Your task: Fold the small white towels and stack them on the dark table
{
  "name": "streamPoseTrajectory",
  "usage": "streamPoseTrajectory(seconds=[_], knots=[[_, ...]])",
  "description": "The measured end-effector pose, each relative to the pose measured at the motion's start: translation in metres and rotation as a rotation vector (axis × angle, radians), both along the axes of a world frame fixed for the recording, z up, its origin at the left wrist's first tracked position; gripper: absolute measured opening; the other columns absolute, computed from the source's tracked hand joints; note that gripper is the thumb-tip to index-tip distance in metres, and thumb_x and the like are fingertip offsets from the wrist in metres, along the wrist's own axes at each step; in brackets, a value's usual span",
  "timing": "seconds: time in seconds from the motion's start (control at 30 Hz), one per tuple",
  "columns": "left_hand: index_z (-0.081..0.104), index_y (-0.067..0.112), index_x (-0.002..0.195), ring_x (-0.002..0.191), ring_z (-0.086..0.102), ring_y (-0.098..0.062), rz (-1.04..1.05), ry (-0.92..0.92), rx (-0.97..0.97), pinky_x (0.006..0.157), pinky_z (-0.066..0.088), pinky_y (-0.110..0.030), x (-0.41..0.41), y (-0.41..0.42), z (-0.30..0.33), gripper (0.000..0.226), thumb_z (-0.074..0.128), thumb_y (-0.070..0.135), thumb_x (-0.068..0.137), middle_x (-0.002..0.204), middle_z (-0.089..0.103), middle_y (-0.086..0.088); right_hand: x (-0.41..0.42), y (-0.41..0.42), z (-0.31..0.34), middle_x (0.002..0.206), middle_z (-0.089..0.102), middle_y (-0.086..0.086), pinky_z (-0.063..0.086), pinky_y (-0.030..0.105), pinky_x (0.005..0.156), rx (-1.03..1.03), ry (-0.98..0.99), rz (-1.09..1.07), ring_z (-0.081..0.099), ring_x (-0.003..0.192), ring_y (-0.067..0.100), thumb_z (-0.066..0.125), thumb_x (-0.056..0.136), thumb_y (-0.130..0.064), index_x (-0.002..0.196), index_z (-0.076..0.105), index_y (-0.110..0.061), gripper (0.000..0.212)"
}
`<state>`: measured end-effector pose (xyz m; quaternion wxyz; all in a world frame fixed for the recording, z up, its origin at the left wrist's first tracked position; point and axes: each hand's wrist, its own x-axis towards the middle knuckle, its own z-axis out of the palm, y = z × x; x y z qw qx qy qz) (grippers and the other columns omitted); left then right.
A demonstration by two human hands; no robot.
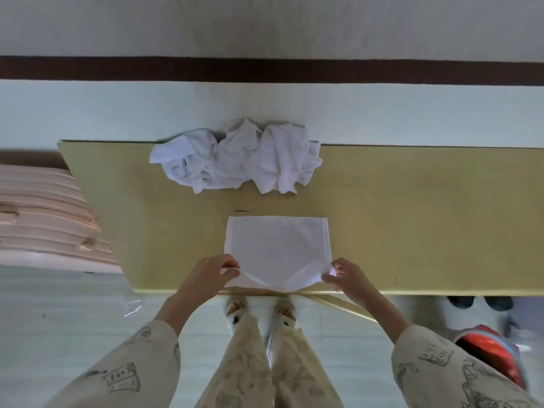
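Note:
A small white towel [276, 245] lies flat near the front edge of the yellowish table [412, 219]. My left hand [206, 275] pinches its near left corner, and my right hand [347, 278] pinches its near right corner. The near edge is lifted a little off the layer beneath and sags in the middle between my hands. A crumpled heap of several white towels [235, 157] sits at the table's far edge, straight beyond the flat towel.
A stack of pale pink boards [44, 219] stands left of the table. The wall with a dark brown stripe [265, 69] runs behind it. A red object [494, 354] lies on the floor at lower right. My legs and slippered feet stand at the table's front edge.

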<state>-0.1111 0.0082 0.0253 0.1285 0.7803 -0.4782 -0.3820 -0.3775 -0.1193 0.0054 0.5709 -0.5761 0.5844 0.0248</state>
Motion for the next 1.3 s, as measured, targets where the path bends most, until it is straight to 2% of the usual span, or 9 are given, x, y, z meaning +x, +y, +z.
streamPoseTrajectory(seconds=[0.17,0.3,0.43,0.6,0.7,0.9,1.13,1.2,1.3], knots=[[0.061,0.02,0.081,0.07,0.051,-0.001,0.067,0.086,0.007,0.059,0.036,-0.006,0.013,-0.022,-0.006,0.006,0.065,0.02,0.084,0.074,0.058,0.013,0.014,-0.008,-0.005,0.065,0.043,0.001,0.027,0.02,0.054,-0.011,0.006,0.07,0.036,0.057,0.01,0.062,0.088,-0.03,0.063,0.045,-0.01,0.036],[0.062,0.02,0.08,0.07,0.052,-0.007,0.119,0.119,-0.002,0.058,0.037,-0.01,0.032,-0.041,-0.012,0.005,0.065,0.02,0.084,0.075,0.06,0.011,0.027,-0.026,-0.009,0.065,0.049,0.002,0.029,0.017,0.05,-0.115,-0.023,-0.082,0.038,0.058,0.011,0.061,0.088,-0.017,0.077,0.061,-0.003,0.017],[0.068,0.012,0.089,0.075,0.055,-0.015,0.155,0.09,0.005,0.064,0.038,-0.019,0.052,-0.063,-0.028,0.007,0.064,0.015,0.084,0.08,0.064,0.0,0.028,-0.051,-0.018,0.072,0.055,0.003,0.035,0.011,0.053,-0.271,-0.058,-0.231,0.045,0.066,0.014,0.055,0.091,-0.01,0.089,0.062,-0.002,0.01],[0.066,0.025,0.083,0.078,0.064,-0.018,0.344,0.21,-0.011,0.078,0.05,-0.028,0.059,-0.078,-0.055,0.008,0.066,0.017,0.083,0.081,0.068,0.003,0.031,-0.068,-0.04,0.07,0.055,0.001,0.04,0.03,0.065,-0.305,-0.032,-0.267,0.048,0.066,0.018,0.054,0.09,-0.008,0.086,0.057,-0.008,0.005],[0.067,0.015,0.097,0.083,0.066,-0.022,0.403,0.226,0.024,0.085,0.053,-0.038,0.056,-0.08,-0.065,0.013,0.065,0.018,0.084,0.086,0.067,0.001,0.034,-0.073,-0.049,0.066,0.054,-0.001,0.038,0.031,0.065,-0.329,0.006,-0.238,0.049,0.065,0.02,0.052,0.092,-0.014,0.084,0.057,-0.007,0.012],[0.065,0.008,0.105,0.074,0.066,-0.019,0.458,0.158,0.042,0.081,0.054,-0.038,0.058,-0.083,-0.072,0.025,0.063,0.024,0.085,0.081,0.067,0.001,0.037,-0.074,-0.055,0.064,0.052,-0.004,0.035,0.023,0.055,-0.392,0.08,-0.216,0.044,0.058,0.012,0.052,0.092,-0.018,0.081,0.057,-0.007,0.017],[0.065,0.018,0.086,0.073,0.063,-0.018,0.447,0.083,0.075,0.076,0.052,-0.035,0.056,-0.091,-0.071,0.014,0.056,0.029,0.089,0.075,0.066,0.002,0.046,-0.077,-0.057,0.062,0.05,-0.008,0.032,0.016,0.052,-0.45,0.19,-0.188,0.043,0.057,0.005,0.052,0.092,-0.018,0.078,0.056,-0.01,0.017],[0.063,0.018,0.086,0.072,0.062,-0.018,0.426,0.036,0.074,0.066,0.047,-0.03,0.054,-0.092,-0.07,0.015,0.054,0.03,0.09,0.075,0.065,0.001,0.047,-0.078,-0.057,0.062,0.05,-0.01,0.031,0.012,0.051,-0.461,0.214,-0.188,0.044,0.057,0.005,0.051,0.092,-0.018,0.077,0.056,-0.011,0.017],[0.061,0.014,0.09,0.072,0.057,-0.019,0.397,-0.026,0.047,0.06,0.038,-0.025,0.049,-0.094,-0.069,0.02,0.05,0.03,0.092,0.079,0.063,-0.003,0.05,-0.078,-0.056,0.061,0.05,-0.01,0.032,0.021,0.053,-0.471,0.246,-0.196,0.045,0.059,0.012,0.049,0.092,-0.019,0.078,0.055,-0.011,0.017]])
